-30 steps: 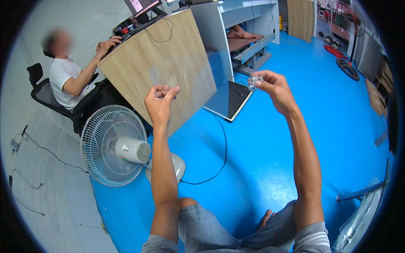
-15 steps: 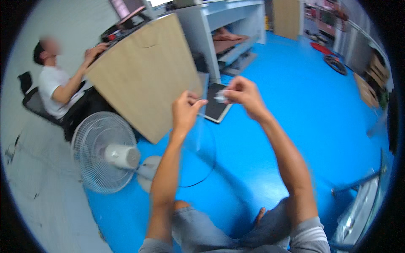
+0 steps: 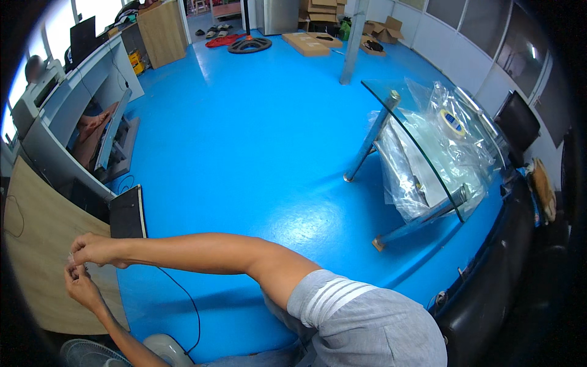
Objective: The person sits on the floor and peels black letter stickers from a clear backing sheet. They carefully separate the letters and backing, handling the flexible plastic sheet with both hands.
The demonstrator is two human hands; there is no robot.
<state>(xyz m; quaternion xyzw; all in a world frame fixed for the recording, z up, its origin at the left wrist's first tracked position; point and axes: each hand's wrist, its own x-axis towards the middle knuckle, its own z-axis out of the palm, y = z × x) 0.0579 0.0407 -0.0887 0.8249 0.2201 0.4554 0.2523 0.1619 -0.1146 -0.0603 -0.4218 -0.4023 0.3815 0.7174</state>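
At the far left of the view my two hands meet in front of the wooden desk panel. My right hand (image 3: 96, 249) reaches across with bent fingers closed on a small clear plastic piece (image 3: 71, 259). Just below it, my left hand (image 3: 84, 289) has its thumb and fingers pinched together, the tips almost touching those of the right. What the left fingers grip is too small and too hidden to make out.
A glass table (image 3: 422, 147) with plastic bags and a tape roll (image 3: 452, 123) stands at right, beside a black sofa (image 3: 489, 293). A fan (image 3: 92, 353) is at lower left, its cable (image 3: 194, 306) on the blue floor. Cardboard boxes (image 3: 309, 44) lie at the back.
My view has swung to the right, bringing in the glass table and sofa. My hands, apart before with the clear plastic piece in the right, have come together. The seated person is mostly out of view.
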